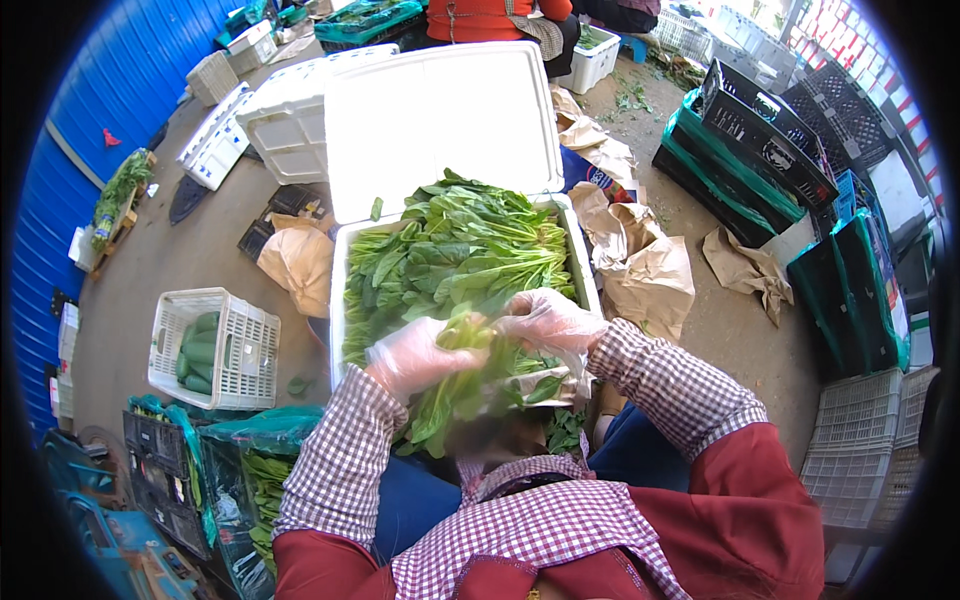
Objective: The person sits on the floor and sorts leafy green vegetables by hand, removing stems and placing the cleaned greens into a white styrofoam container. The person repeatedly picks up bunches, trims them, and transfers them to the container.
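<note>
My left hand (420,356), in a clear plastic glove, grips a small bunch of leafy greens (442,401) that look like spinach. Its leaves hang down toward my lap and its stem ends point up and to the right. At those stem ends is my gloved right hand (551,322), fingers bent together; blur hides whether anything is pinched in them. Both hands are over the near side of a white foam box (585,262), full of more spinach-like greens (457,247) laid in bunches. Behind the greens its white lid (442,120) stands raised.
To the left, a white plastic crate (251,352) holds long green vegetables, near bagged greens (266,487). Crumpled brown paper (645,277) lies right of the box. Black crates (765,135) are stacked farther right. A person in orange (480,22) is beyond the lid.
</note>
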Demonstrator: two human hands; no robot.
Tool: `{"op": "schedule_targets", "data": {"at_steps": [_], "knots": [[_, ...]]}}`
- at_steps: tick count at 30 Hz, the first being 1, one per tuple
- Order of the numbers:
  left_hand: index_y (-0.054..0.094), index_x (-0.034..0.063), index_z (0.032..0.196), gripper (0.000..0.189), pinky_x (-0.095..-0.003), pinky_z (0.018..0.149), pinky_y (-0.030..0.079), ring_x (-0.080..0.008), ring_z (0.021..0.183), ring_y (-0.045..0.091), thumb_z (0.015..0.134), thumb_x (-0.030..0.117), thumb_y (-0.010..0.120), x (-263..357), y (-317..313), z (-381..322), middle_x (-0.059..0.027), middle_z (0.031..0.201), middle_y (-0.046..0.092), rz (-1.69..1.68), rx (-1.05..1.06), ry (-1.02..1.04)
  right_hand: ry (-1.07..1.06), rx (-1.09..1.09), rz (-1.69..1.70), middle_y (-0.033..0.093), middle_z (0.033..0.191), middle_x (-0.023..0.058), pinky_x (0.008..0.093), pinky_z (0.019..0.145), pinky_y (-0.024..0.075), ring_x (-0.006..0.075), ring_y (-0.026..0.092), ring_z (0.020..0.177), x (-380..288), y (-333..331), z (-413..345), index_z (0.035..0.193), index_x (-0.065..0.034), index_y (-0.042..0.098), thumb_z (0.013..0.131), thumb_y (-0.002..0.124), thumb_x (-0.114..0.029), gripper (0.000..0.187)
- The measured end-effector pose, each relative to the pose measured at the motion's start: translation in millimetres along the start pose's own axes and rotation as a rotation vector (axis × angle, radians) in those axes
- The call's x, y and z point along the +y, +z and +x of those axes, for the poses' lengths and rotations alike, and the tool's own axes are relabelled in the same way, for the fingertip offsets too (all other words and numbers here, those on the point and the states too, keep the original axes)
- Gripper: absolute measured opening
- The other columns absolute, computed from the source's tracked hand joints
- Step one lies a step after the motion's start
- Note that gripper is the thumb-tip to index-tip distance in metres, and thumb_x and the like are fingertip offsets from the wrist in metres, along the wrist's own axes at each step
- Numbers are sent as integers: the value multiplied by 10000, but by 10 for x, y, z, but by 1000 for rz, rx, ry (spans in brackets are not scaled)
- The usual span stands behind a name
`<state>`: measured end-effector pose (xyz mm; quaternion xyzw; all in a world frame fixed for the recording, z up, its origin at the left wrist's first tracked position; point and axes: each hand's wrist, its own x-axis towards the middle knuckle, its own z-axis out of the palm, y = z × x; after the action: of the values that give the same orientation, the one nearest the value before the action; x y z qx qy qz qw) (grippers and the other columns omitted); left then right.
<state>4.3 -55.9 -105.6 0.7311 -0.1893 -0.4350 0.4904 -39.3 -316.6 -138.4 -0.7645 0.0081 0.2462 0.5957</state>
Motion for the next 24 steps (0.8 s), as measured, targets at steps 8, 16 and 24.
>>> {"op": "schedule_targets", "data": {"at_steps": [8, 16, 24], "knots": [[681, 26, 1327, 508, -372, 1073, 490, -205, 1137, 670, 894, 241, 837, 112, 63, 99, -65, 1211, 737, -205, -6, 86, -151, 93, 278, 751, 913, 42, 252, 670, 588, 99, 702, 763, -382, 64, -277, 1133, -16, 730, 1051, 660, -129, 156], [733, 18, 1261, 484, -329, 1059, 513, -172, 1151, 674, 827, 131, 915, 117, -9, 47, -65, 1240, 741, -267, 11, 53, 16, 268, -412, 753, 880, 142, 368, 617, 578, 188, 699, 699, -119, -616, -152, 1029, 5, 761, 986, 724, -265, 276], [445, 34, 1556, 929, -433, 1157, 442, -351, 1351, 562, 810, 348, 900, 52, -218, -206, -235, 1445, 580, 583, 355, 309, 182, -97, -983, 758, 928, 196, 460, 800, 579, 366, 737, 854, 1109, -137, 302, 988, -71, 798, 886, 708, -336, 298]]}}
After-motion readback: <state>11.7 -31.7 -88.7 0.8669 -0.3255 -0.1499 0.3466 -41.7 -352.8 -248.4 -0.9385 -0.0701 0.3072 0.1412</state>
